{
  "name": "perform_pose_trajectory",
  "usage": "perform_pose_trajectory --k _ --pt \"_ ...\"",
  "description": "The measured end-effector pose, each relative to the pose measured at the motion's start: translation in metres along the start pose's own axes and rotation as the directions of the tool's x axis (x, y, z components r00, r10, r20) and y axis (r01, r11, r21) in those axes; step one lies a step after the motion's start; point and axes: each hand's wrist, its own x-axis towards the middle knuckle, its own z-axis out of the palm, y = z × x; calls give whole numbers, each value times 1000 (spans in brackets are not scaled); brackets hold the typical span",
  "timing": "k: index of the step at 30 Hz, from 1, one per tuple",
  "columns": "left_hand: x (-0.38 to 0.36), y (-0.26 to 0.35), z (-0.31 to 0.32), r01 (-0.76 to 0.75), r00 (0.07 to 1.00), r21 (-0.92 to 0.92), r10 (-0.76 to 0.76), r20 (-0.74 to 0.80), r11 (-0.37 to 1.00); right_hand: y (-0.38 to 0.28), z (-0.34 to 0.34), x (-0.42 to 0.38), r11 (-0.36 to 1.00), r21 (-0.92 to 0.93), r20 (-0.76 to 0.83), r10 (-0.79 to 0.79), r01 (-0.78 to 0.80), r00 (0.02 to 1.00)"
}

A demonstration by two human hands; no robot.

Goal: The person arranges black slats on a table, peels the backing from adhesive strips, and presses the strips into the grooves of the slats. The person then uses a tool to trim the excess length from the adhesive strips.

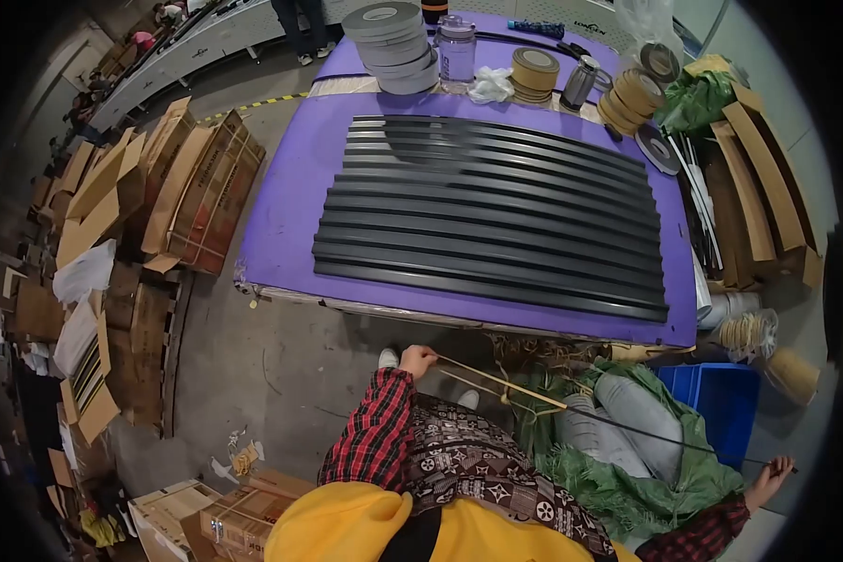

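My left hand (417,361) is closed on the end of a long thin strip (506,382), just below the near edge of the purple-covered table. The strip looks tan near this hand and black further along. It runs down to the right, where my right hand (770,482) is closed around its dark end. A second tan strand hangs beside it near the left hand. Black ribbed strips (496,215) lie side by side on the purple table cover (286,206), beyond both hands.
Rolls of tape (389,47), a clear jar (456,56) and a metal flask (581,82) stand along the table's far side. At right are a green sack (571,468) with grey rolls and a blue bin (721,403). Cardboard boxes (206,201) stack at left.
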Motion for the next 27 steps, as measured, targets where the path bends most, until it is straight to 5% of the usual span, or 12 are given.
perform_pose_trajectory --k 4,5,8,9,10,11,13,15,18,19,22,27 --pt "29 -61 1 91 994 -15 -92 -58 996 -54 14 57 659 -743 -297 -478 114 827" --pt "36 -68 4 81 996 7 -81 -45 997 -60 36 76 490 -868 -256 -577 79 776" --pt "-14 77 -76 -7 989 -156 30 145 988 -21 186 126 69 -994 13 -677 82 735" --pt "-20 95 -106 -50 997 -160 58 47 986 11 237 139 9 -992 91 -629 125 772" --pt "-20 96 -137 -223 943 5 217 -253 975 51 283 151 3 -985 144 -550 175 823" --pt "-17 91 -169 -331 774 209 392 -498 920 98 322 158 44 -977 174 -416 210 892" --pt "0 83 -231 -98 579 396 376 -723 913 239 428 121 252 -948 198 -7 193 980" --pt "17 66 -251 -73 657 321 288 -697 944 376 528 39 383 -922 227 413 58 882" --pt "33 56 -262 -72 718 279 244 -652 958 515 609 -81 479 -868 359 788 -131 500" --pt "34 57 -265 -67 747 179 168 -644 982 545 618 -109 464 -864 370 848 -195 379" --pt "40 42 -274 -128 777 41 126 -617 991 601 650 -180 421 -889 368 890 -177 268" --pt "38 41 -291 -188 804 -183 44 -593 965 657 665 -243 425 -900 391 886 -97 249"
